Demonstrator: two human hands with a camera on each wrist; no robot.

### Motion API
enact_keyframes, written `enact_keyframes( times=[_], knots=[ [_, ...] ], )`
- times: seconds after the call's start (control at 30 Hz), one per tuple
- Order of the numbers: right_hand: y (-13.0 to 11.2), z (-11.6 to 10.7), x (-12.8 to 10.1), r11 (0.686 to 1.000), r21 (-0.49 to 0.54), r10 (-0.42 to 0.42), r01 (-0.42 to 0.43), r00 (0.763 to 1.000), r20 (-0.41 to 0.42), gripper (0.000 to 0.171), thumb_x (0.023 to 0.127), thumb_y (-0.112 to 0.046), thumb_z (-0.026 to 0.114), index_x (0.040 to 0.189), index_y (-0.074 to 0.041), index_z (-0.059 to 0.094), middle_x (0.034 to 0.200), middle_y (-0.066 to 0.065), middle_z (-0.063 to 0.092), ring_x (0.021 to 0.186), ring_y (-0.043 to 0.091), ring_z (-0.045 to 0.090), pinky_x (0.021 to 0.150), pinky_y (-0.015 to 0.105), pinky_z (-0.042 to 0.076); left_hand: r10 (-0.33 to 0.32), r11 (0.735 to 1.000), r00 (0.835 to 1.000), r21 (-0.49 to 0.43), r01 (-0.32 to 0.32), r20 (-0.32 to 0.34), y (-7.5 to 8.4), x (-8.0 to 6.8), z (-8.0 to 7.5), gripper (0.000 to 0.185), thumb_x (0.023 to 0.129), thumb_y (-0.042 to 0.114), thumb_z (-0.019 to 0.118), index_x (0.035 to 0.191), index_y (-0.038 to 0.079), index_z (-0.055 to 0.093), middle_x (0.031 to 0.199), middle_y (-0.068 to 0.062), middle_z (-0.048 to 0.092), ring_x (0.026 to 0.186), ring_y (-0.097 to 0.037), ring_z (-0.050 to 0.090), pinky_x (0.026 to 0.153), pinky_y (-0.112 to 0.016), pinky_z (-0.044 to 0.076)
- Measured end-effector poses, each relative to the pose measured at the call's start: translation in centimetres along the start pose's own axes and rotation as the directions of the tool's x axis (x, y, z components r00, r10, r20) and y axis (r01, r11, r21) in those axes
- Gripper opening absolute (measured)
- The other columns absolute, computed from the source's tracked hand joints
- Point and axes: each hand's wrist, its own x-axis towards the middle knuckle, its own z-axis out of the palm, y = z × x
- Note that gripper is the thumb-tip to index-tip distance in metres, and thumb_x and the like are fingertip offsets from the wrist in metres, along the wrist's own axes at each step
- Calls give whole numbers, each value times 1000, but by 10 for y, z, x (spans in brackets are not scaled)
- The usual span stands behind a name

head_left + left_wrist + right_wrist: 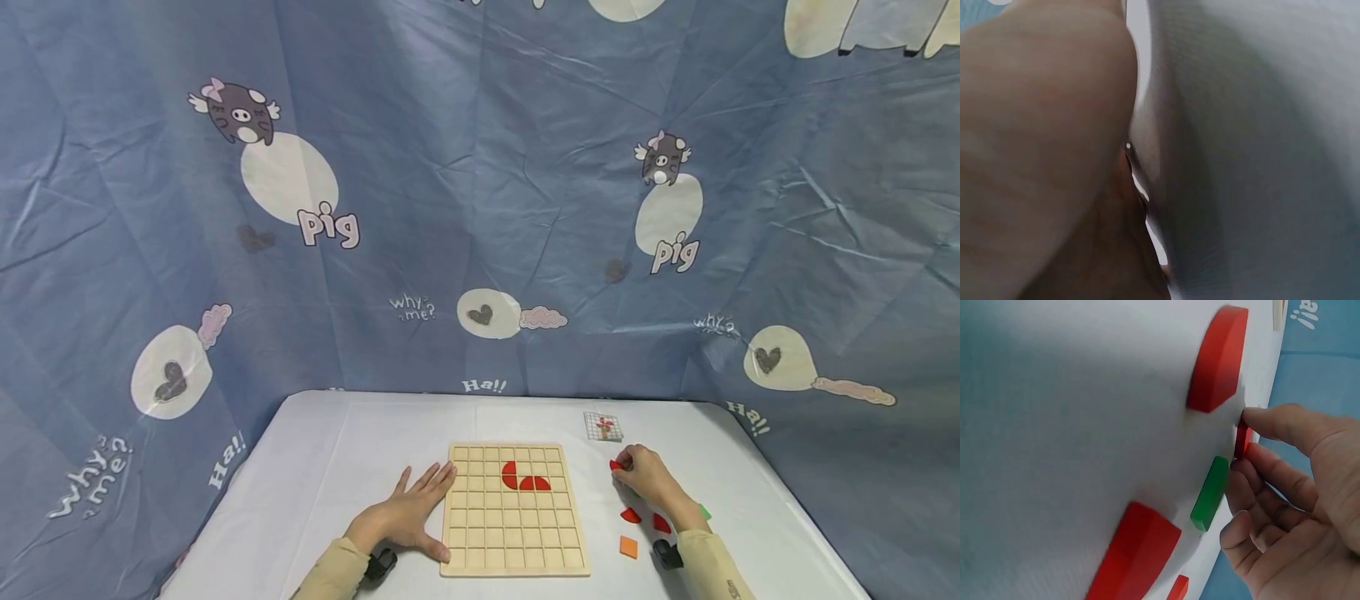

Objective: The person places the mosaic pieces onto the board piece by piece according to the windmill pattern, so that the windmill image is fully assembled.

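My left hand (408, 515) lies with fingers spread along the left edge of a wooden grid board (517, 565), fingertips touching its rim. In the left wrist view, blurred skin of the left hand (1041, 137) fills much of the picture. Several red quarter-circle pieces (509, 475) sit in cells of the board's upper part. To the right of the board, my right hand (647, 475) pinches a red piece (1242, 439) between thumb and fingers, low over the white table. A green piece (1210, 494) lies close to the curled fingers.
Nearer me on the table lie two red quarter-circle pieces (631, 516) and an orange square (628, 547). A green piece (705, 512) is partly hidden by the right forearm. A gridded pattern card (603, 426) lies behind the right hand. Blue printed cloth (420, 208) surrounds the table.
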Motion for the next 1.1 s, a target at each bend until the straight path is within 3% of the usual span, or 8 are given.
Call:
enact_keyframes(
  times=[0.33,0.57,0.73,1.1],
  knots=[
    [-5,4,-2,999,32,17,-16,1000,-11,21,73,-12,73,86,-3,59,75,3,56,65,13,51,55,25,46,6,1000,1000,-16,-6,11,1,0,0,126,55,76,59,147,8,7,153,-9,3,140,-29,2,105,-62,-5],
    [-30,14,-11,996,35,-84,87,994,-76,20,73,-18,75,81,-8,60,73,-2,55,64,9,50,56,24,44,13,1000,1000,-12,-13,0,-1,1,1,125,55,77,59,147,9,6,153,-9,3,139,-30,3,105,-62,-5],
    [-58,23,-20,985,59,-157,162,985,-76,19,73,-19,75,82,-10,61,74,-4,55,65,8,49,54,21,42,20,1000,1000,-12,-20,1,-1,1,0,125,56,76,59,147,9,5,153,-9,3,139,-30,3,105,-63,-5],
    [-115,49,-42,917,101,-390,386,920,27,17,80,-21,69,91,-11,60,85,-3,56,66,5,48,53,17,44,32,999,999,-6,-32,-5,-4,1,3,124,57,76,59,147,9,5,153,-10,3,139,-31,3,104,-64,-5]
  ],
)
